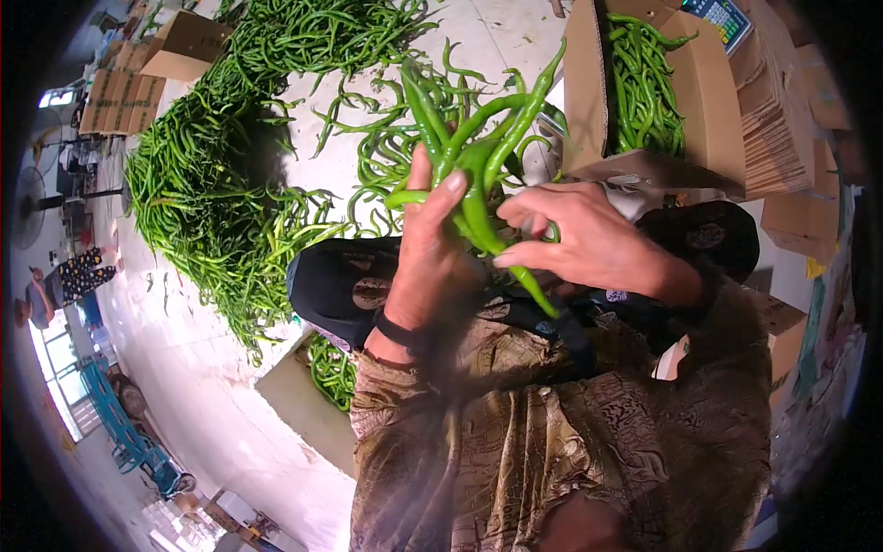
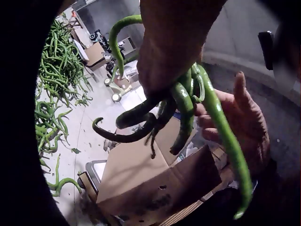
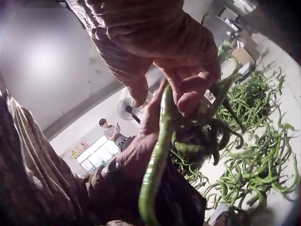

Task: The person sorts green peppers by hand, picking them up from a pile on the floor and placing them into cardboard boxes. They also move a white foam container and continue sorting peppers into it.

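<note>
The left hand (image 1: pixel 428 225) grips a bunch of long, glossy green peppers (image 1: pixel 478 179), its thumb pressed over them and their tips fanning out in several directions. The right hand (image 1: pixel 589 239) is at the lower part of the bunch, loosely open, its thumb apart from its half-bent fingers; whether its fingertips touch a pepper I cannot tell. A dark band (image 1: pixel 400 339) circles the left wrist.

Beneath the hands lie a brown patterned garment (image 1: pixel 552 423) and black cloth with round pale motifs (image 1: pixel 345 285) over the knees. Beyond the bunch, loose green peppers (image 1: pixel 382 156) are scattered over the pale floor (image 1: pixel 322 101).

On the right stands an open brown cardboard box (image 1: pixel 584 92) holding more green peppers (image 1: pixel 644 101), with a blue keypad device (image 1: pixel 717 20) and a stack of flat brown cardboard (image 1: pixel 773 120) beside it. To the left spreads a large heap of green peppers (image 1: pixel 198 175); nearer, further peppers (image 1: pixel 333 373) show inside a container (image 1: pixel 308 405).

Farther off are brown cartons (image 1: pixel 121 99), a standing fan (image 1: pixel 32 202), a person (image 1: pixel 41 302) and a blue wheeled cart (image 1: pixel 129 428).
</note>
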### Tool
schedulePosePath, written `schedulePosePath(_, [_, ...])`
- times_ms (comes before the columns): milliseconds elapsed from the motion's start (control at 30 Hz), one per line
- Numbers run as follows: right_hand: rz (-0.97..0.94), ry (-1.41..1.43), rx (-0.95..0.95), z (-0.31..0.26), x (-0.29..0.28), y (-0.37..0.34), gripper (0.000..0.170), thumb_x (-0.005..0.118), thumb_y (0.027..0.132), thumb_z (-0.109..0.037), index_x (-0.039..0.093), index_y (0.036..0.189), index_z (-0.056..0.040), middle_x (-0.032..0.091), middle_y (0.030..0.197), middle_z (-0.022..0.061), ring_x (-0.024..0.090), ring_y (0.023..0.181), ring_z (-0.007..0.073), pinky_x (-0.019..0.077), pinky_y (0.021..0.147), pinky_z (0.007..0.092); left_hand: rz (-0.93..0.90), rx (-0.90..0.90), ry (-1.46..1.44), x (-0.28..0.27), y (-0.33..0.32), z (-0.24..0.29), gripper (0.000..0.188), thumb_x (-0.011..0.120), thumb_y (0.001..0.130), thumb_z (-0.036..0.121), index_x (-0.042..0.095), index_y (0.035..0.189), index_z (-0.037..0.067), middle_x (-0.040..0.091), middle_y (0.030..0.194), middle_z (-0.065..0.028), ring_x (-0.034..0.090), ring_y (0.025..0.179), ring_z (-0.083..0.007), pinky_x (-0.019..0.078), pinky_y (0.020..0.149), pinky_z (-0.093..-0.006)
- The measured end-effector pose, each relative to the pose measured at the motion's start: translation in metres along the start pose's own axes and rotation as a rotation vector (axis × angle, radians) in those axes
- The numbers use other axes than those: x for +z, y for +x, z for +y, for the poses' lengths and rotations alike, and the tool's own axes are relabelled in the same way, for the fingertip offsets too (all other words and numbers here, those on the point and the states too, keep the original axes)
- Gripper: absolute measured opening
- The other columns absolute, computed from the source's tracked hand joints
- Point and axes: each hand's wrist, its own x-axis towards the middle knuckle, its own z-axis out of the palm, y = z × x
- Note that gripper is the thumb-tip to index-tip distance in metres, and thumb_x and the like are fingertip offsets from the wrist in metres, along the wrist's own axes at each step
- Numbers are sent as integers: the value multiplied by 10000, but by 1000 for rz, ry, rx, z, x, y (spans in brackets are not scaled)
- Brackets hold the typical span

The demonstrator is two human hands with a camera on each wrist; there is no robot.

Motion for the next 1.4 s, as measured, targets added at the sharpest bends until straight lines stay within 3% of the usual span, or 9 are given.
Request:
schedulePosePath(100, [-59,-10,255,11,21,19,314,748,783,-207,584,912,28,598,791,176,622,741,225,470,648,359,-42,13,122,-13,5,-6,524,574,877,89,368,1357,46,551,1204,-149,589,1042,-231,509,878,-361])
schedulePosePath(200, [1,-3,151,23,29,19,289,666,850,-198,576,1028,11,607,829,138,606,758,206,471,669,339,41,33,97,-21,6,-4,503,568,875,81,376,1338,46,567,1155,-138,598,998,-218,517,854,-350])
schedulePosePath(233, [16,278,290,17,26,19,313,584,872,-238,549,1060,9,624,923,159,617,843,269,478,759,402,5,30,66,-30,10,-3,497,568,868,73,377,1325,46,583,1080,-120,602,930,-197,518,813,-331])
schedulePosePath(333, [18,834,381,32,12,16,292,499,945,-243,532,1115,-7,595,1039,92,573,968,167,454,844,316,5,83,116,-38,13,-4,437,584,871,77,451,1286,54,597,1007,-88,600,894,-193,524,807,-339])
schedulePosePath(433, [11,767,372,39,12,16,360,526,932,-145,473,1268,-29,554,1062,27,506,980,92,422,865,267,12,48,115,-36,12,-9,428,577,857,57,461,1270,50,609,1018,-92,604,908,-193,524,804,-339])
schedulePosePath(700, [118,576,350,50,24,21,436,568,889,-118,439,1285,11,544,1140,65,515,1068,150,392,956,306,71,83,149,-31,15,-15,364,580,858,52,483,1209,35,620,991,-98,608,875,-203,517,776,-332])
schedulePosePath(800, [282,715,340,56,24,20,261,588,843,-119,509,1053,14,572,971,93,544,905,164,430,821,309,170,155,170,-24,13,-10,348,577,865,62,484,1199,30,614,994,-100,605,868,-205,512,757,-325])
schedulePosePath(967, [168,1301,330,73,-14,12,320,524,892,-84,523,1190,32,587,946,80,566,856,156,448,782,282,62,110,99,-41,18,-4,303,544,893,109,477,1179,34,570,915,-97,560,776,-181,509,694,-315])
schedulePosePath(1400, [90,1272,35,39,-57,-3,626,603,891,-288,373,1335,89,509,727,20,461,633,99,369,612,270,220,157,34,-65,27,1,209,551,925,154,540,1087,23,562,861,-57,544,747,-161,480,684,-305])
